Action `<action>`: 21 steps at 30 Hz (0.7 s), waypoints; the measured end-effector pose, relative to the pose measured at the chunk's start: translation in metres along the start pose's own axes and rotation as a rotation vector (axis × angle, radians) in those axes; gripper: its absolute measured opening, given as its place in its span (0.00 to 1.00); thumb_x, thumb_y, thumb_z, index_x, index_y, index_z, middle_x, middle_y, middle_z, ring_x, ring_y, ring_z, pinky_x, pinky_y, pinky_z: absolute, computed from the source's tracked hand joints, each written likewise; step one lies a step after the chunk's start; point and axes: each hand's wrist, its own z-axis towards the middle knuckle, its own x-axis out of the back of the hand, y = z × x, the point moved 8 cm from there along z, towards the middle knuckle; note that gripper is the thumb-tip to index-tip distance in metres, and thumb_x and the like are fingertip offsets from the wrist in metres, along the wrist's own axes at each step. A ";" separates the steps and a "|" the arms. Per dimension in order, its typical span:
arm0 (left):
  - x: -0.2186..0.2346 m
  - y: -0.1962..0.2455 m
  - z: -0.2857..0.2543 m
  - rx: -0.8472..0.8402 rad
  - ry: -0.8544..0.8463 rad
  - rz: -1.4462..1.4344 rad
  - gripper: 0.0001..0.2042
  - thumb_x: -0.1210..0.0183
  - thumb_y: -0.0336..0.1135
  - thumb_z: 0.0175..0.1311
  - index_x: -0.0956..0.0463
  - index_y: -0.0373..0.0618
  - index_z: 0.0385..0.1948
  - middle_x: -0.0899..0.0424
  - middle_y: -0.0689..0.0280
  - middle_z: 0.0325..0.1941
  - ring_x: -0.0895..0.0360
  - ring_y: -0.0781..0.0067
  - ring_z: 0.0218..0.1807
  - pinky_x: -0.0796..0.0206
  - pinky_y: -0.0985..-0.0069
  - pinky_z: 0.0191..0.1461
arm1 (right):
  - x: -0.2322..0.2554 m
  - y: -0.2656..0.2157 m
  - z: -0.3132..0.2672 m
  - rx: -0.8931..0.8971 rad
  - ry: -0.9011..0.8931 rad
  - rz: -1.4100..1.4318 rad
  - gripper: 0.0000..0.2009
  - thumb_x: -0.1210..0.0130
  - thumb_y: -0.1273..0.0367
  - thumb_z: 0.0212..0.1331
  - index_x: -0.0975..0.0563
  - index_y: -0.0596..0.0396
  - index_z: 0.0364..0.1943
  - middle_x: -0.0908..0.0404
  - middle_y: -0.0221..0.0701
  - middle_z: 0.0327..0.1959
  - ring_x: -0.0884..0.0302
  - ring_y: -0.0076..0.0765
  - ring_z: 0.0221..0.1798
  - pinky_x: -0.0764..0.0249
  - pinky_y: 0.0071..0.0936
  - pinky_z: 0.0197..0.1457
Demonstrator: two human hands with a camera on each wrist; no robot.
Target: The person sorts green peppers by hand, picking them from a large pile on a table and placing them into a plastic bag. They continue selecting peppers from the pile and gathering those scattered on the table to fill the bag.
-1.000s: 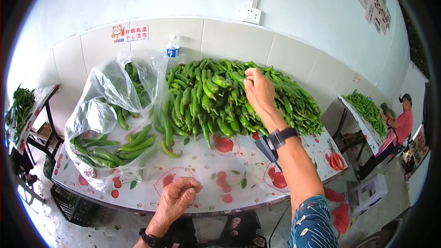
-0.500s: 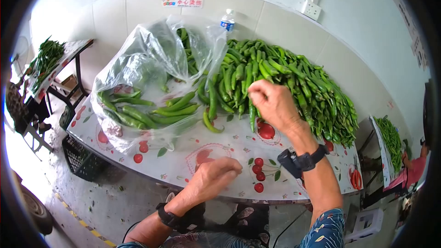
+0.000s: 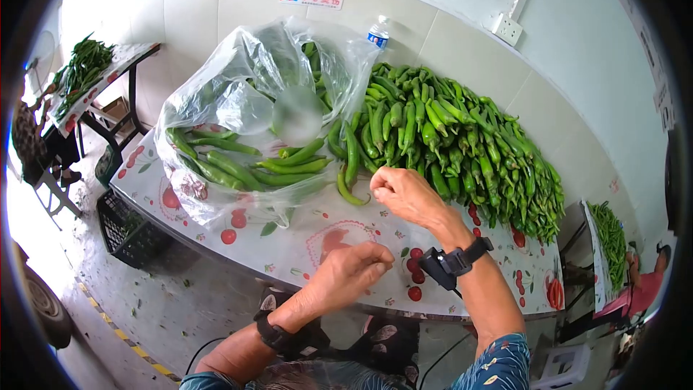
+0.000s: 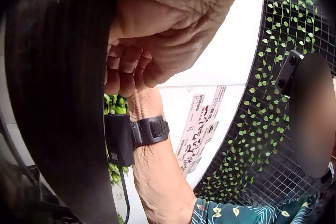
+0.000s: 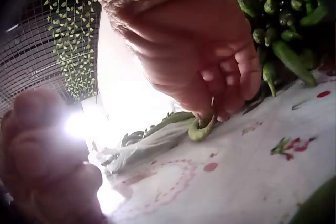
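My right hand (image 3: pixel 411 198) is over the table, fingers bent, its fingertips right beside a curved green pepper (image 3: pixel 350 186). In the right wrist view that pepper's hooked end (image 5: pixel 201 132) shows just under the fingertips. My left hand (image 3: pixel 350 271) hovers near the table's front edge, fingers loosely curled with nothing visible in them. A large heap of green peppers (image 3: pixel 469 152) lies behind and right of my right hand, many stem ends facing me. To the left, a clear plastic bag (image 3: pixel 216 50) lies open-mouthed with several long peppers (image 3: pixel 234 166) inside.
The flowered tablecloth (image 3: pixel 289 263) covers the table up to the wall. A water bottle (image 3: pixel 378 32) stands at the back, red-handled scissors (image 3: pixel 554 294) at the right end. A black crate (image 3: pixel 126 227) sits on the floor at left. Side tables hold more green vegetables (image 3: pixel 85 65).
My right hand has come away from the heap, back toward me and left to the curved pepper. My left hand has stayed near the front edge. The head view has swung to the right.
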 end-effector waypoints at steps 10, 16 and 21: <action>0.001 -0.003 0.000 -0.097 0.048 -0.060 0.08 0.47 0.29 0.66 0.26 0.39 0.44 0.22 0.69 0.37 0.28 0.83 0.36 0.32 0.81 0.41 | -0.015 -0.004 -0.007 0.075 -0.022 -0.144 0.09 0.46 0.72 0.53 0.21 0.59 0.38 0.18 0.40 0.30 0.20 0.46 0.34 0.26 0.39 0.41; 0.033 0.014 -0.007 -0.303 0.482 0.078 0.16 0.48 0.21 0.61 0.30 0.39 0.52 0.27 0.70 0.36 0.29 0.82 0.37 0.33 0.82 0.43 | 0.035 -0.036 -0.055 0.024 -0.054 0.076 0.08 0.46 0.72 0.59 0.22 0.59 0.39 0.19 0.32 0.28 0.24 0.26 0.31 0.27 0.24 0.38; 0.024 0.018 0.006 -0.254 0.381 0.412 0.15 0.40 0.26 0.53 0.24 0.40 0.44 0.20 0.58 0.29 0.20 0.65 0.33 0.29 0.72 0.38 | 0.031 -0.041 -0.078 0.064 -0.086 0.331 0.09 0.48 0.69 0.61 0.23 0.60 0.40 0.20 0.33 0.28 0.25 0.26 0.30 0.30 0.27 0.35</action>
